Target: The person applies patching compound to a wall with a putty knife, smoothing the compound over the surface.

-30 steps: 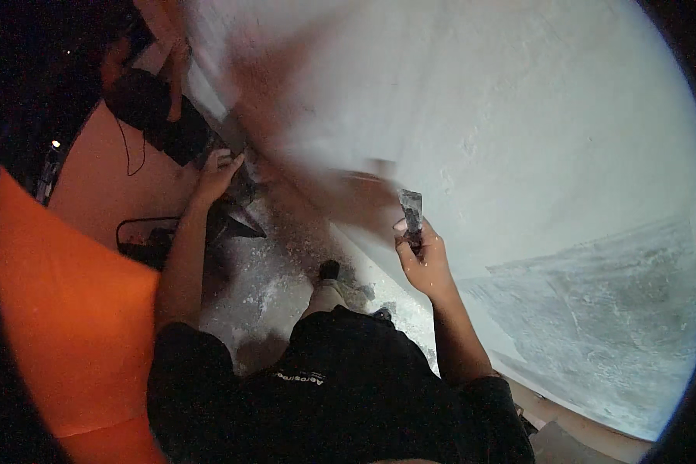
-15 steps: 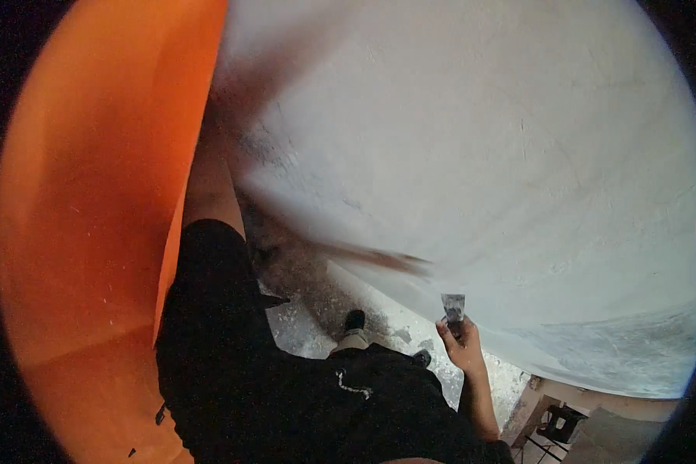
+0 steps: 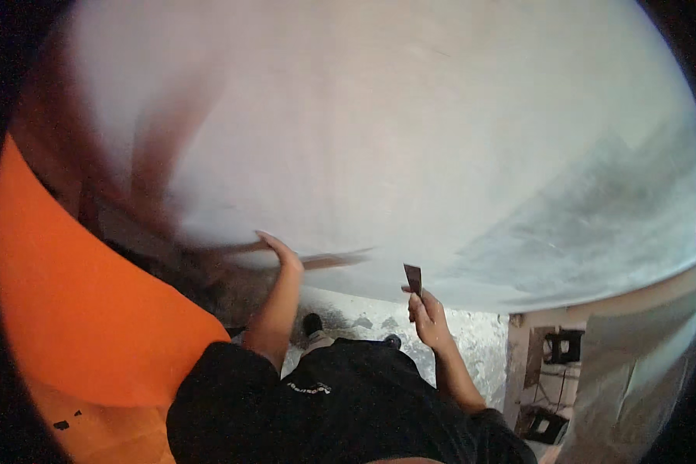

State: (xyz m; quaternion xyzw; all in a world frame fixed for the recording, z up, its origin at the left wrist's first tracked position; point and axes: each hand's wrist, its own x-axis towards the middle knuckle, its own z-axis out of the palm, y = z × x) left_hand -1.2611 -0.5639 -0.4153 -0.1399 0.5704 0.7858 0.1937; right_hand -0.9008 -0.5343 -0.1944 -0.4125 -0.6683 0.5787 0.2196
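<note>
A large white curved surface (image 3: 379, 155) fills the view in front of me, with a grey, smeared patch (image 3: 595, 224) toward its right side. My left hand (image 3: 282, 252) is open, fingers stretched out, at the lower left part of this surface; it looks laid against it, though contact is hard to confirm. Held up in front of my body, my right hand (image 3: 431, 319) is closed round a putty knife (image 3: 413, 277). Its flat, dark blade points up toward the white surface. The knife's handle is mostly hidden by my fingers.
A bright orange panel (image 3: 93, 309) curves along my left side. Below lies a speckled, stained floor (image 3: 472, 340) where my shoes show. At the lower right are dark stools or crates (image 3: 562, 346) beside a grey sheet (image 3: 634, 379).
My view has swung, so the orange panel sits lower and further left. My left hand, hidden behind that panel before, now shows. The putty knife stays in my right hand, a little further left.
</note>
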